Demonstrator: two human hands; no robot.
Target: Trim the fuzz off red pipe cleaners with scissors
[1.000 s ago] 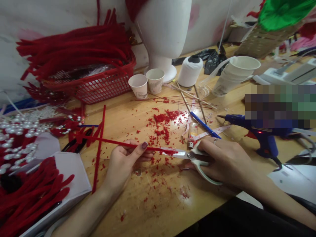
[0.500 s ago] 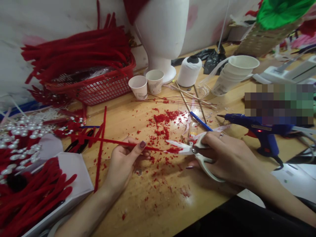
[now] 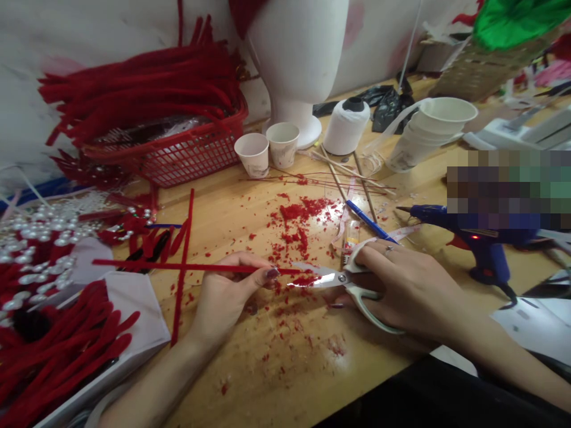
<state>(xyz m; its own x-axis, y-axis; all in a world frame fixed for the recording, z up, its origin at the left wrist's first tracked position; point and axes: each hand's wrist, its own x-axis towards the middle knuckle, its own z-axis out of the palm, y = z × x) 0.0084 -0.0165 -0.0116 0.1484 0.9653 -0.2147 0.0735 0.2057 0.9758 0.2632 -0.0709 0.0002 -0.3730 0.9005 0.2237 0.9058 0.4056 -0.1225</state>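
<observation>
Red and fuzzy, a thin strip (image 3: 147, 265) lies nearly level between the left hand (image 3: 229, 291) and the scissors (image 3: 330, 278). The left arm reaches up from the bottom. Its thumb lies on top, pinching the strip against the fingers near its right end. The right arm comes in from the lower right. The right hand (image 3: 401, 285) is curled around the scissors' handles. The blades are a little apart and point left, right at the strip's end, with red fluff on them.

Lots of red bits (image 3: 301, 220) lie on the wooden table (image 3: 214, 374) under and behind the blades. Another red strip (image 3: 182, 297) crosses below the held one, near the white box (image 3: 143, 309). A blue pen (image 3: 368, 220) lies just behind the right hand. Farther right is a blue glue gun (image 3: 486, 249). Two paper cups (image 3: 253, 156) stand beside the red basket (image 3: 191, 157) at the back.
</observation>
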